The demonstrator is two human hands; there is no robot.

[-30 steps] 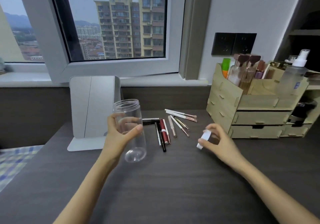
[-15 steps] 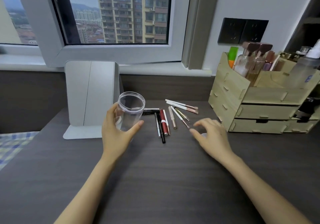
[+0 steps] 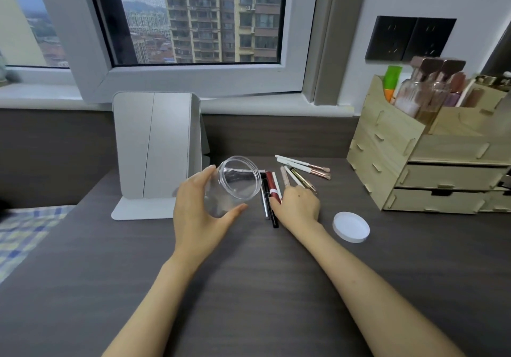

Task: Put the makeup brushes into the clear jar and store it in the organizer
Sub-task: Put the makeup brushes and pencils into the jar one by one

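Note:
My left hand point(image 3: 197, 210) grips the clear jar point(image 3: 235, 183), which has no lid on and is tilted with its open mouth toward the brushes. Several makeup brushes point(image 3: 304, 166) and cosmetic pens point(image 3: 272, 188) lie side by side on the dark desk just right of the jar. My right hand point(image 3: 298, 207) rests on the near ends of the middle ones, fingers down on them; I cannot tell whether it grips any. The jar's white lid point(image 3: 351, 226) lies flat on the desk to the right of that hand. The wooden organizer point(image 3: 387, 146) stands at the far right.
A folded grey mirror point(image 3: 154, 146) stands on its base behind the jar. The organizer's top compartments hold bottles point(image 3: 423, 91); it has drawers point(image 3: 448, 177) below. A window sill runs along the back. A checked cloth point(image 3: 22, 235) lies beyond the desk's left edge.
My right hand has set the white lid down on the desk and moved left onto the brushes. My left hand has lowered and tilted the jar toward them.

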